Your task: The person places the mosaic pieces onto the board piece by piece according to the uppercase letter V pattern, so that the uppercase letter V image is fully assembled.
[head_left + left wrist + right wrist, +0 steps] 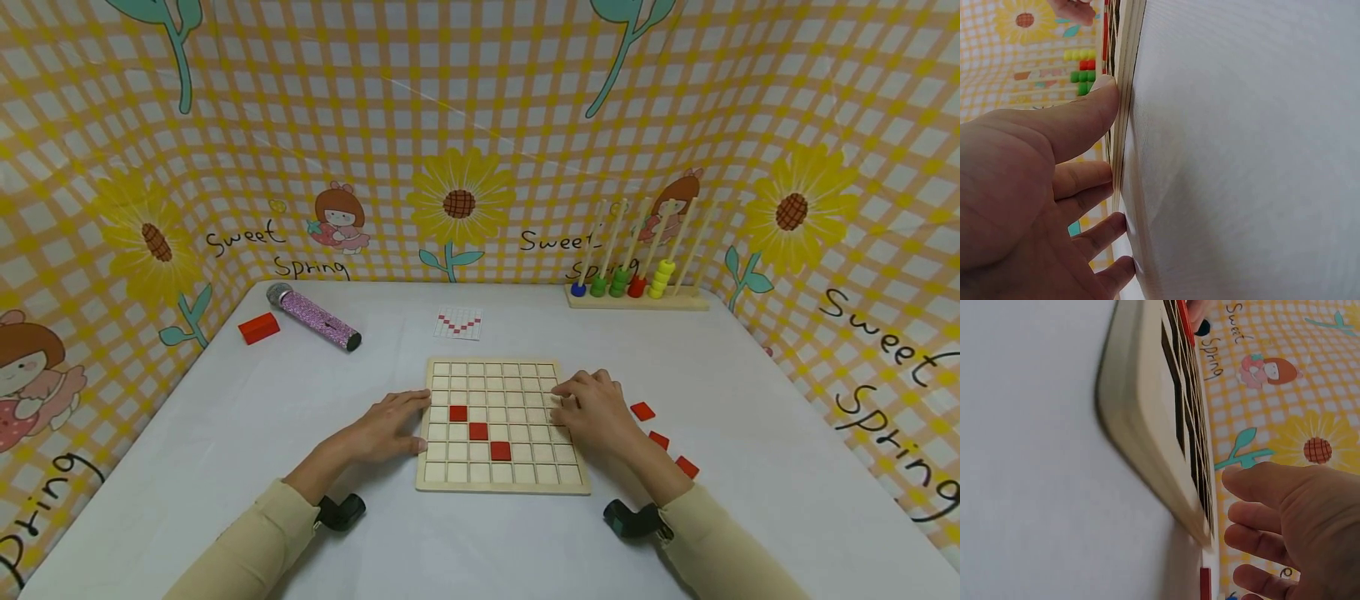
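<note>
A wooden grid board (pixel 502 487) lies flat on the table, with three red square tiles (pixel 477 431) in its cells on a diagonal. My left hand (pixel 386 427) rests at the board's left edge. In the left wrist view its thumb and fingertips touch the wooden rim, fingers fairly straight. Over the board's right edge is my right hand (pixel 597 412), fingers loosely bent. The right wrist view shows that hand's thumb and fingers (pixel 1260 484) apart with nothing between them. Beside it on the table, to the right, lie three loose red tiles (pixel 659 440).
Behind the board is a small card (pixel 458 323) with a red V-shaped pattern on a grid. A glittery pink microphone (pixel 315 318) and a red block (pixel 258 328) lie at the back left. At the back right stands a bead abacus (pixel 637 297) with upright rods.
</note>
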`<action>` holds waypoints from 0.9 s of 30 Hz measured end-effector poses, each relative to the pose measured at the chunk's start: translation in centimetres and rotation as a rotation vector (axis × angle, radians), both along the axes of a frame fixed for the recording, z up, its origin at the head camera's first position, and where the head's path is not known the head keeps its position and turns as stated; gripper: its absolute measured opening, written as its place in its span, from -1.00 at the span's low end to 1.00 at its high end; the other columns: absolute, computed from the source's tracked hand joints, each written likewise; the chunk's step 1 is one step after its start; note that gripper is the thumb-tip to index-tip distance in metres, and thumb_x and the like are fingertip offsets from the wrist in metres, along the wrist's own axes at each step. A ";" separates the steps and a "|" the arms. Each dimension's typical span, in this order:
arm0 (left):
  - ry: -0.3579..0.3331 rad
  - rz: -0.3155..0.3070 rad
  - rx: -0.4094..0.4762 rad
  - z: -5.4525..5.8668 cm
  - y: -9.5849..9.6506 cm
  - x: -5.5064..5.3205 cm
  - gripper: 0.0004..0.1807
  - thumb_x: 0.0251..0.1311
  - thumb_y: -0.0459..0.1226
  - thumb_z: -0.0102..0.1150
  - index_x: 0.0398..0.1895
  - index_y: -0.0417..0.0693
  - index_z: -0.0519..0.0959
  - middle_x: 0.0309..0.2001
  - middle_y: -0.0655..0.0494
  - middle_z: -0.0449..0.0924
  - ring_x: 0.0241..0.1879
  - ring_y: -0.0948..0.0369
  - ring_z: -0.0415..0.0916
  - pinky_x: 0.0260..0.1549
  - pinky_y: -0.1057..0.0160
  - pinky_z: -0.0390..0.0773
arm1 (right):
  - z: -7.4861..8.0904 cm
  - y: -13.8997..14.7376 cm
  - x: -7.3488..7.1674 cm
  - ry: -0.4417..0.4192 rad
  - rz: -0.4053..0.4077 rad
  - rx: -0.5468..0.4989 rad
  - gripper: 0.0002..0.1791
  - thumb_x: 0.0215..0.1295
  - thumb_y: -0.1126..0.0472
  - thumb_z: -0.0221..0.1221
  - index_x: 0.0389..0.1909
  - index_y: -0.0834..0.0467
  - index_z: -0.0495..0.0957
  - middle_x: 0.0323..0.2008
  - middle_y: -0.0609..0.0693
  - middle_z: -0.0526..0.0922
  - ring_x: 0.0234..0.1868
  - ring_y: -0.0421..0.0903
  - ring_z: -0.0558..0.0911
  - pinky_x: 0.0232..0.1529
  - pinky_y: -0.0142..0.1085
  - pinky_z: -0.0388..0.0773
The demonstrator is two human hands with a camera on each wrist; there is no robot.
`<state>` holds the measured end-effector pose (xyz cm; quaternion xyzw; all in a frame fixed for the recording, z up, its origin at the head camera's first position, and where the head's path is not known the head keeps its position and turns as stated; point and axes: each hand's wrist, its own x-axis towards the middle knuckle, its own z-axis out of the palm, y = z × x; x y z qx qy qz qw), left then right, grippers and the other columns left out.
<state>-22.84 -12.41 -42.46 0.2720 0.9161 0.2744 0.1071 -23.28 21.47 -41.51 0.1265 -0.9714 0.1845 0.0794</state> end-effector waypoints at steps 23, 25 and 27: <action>0.004 -0.010 -0.007 0.1 -0.1 0.1 -0.27 0.18 -0.16 0.22 0.37 -0.22 0.21 0.45 -0.08 0.11 0.42 -0.12 0.02 0.35 -0.19 0.07 | -0.9 4.1 -0.9 0.048 -0.050 0.053 -0.63 0.06 0.07 0.29 -0.13 0.18 0.65 -0.14 0.14 0.60 -0.12 0.15 0.40 -0.23 -0.07 0.25; 0.002 -0.010 -0.006 0.1 -0.1 0.1 -0.27 0.18 -0.16 0.22 0.37 -0.21 0.21 0.45 -0.08 0.11 0.42 -0.12 0.02 0.35 -0.19 0.07 | -0.9 4.3 -0.9 0.047 -0.050 0.053 -0.64 0.07 0.08 0.29 -0.13 0.18 0.65 -0.15 0.15 0.60 -0.12 0.15 0.40 -0.24 -0.08 0.24; 0.000 -0.009 -0.005 0.1 -0.1 0.1 -0.27 0.18 -0.16 0.22 0.37 -0.21 0.21 0.45 -0.07 0.11 0.42 -0.11 0.02 0.35 -0.19 0.07 | -0.9 4.4 -1.0 0.044 -0.050 0.056 -0.65 0.07 0.09 0.28 -0.14 0.19 0.65 -0.15 0.15 0.60 -0.12 0.15 0.39 -0.25 -0.09 0.23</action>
